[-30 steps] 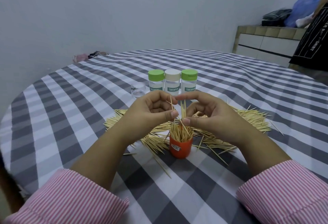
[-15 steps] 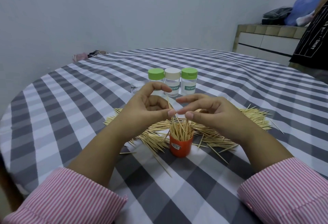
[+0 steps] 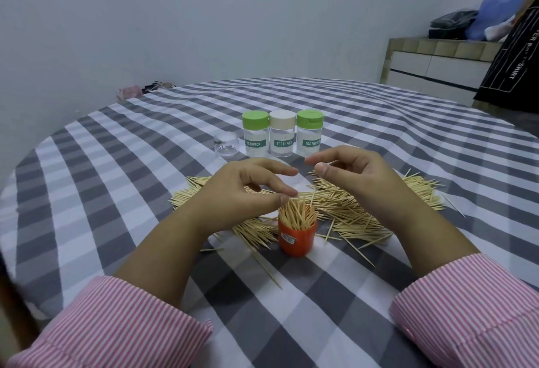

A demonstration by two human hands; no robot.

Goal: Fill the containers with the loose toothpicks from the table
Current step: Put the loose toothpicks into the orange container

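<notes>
Presently both grips are spread and empty, left hand (image 3: pixel 248 189) and right hand (image 3: pixel 358 175) over the orange container (image 3: pixel 296 235) mid-tabletop near the front edge; advise tamping its toothpicks (image 3: pixel 297 216) level.

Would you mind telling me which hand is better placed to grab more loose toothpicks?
Right, probably. The right hand hovers empty over the thicker heap of loose toothpicks; the left hand is beside the orange cup.

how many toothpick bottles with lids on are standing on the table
3, side by side in a row behind the hands: a green-lidded bottle on the left, a cream-lidded bottle in the middle, another green-lidded bottle on the right. None looks hidden.
</notes>
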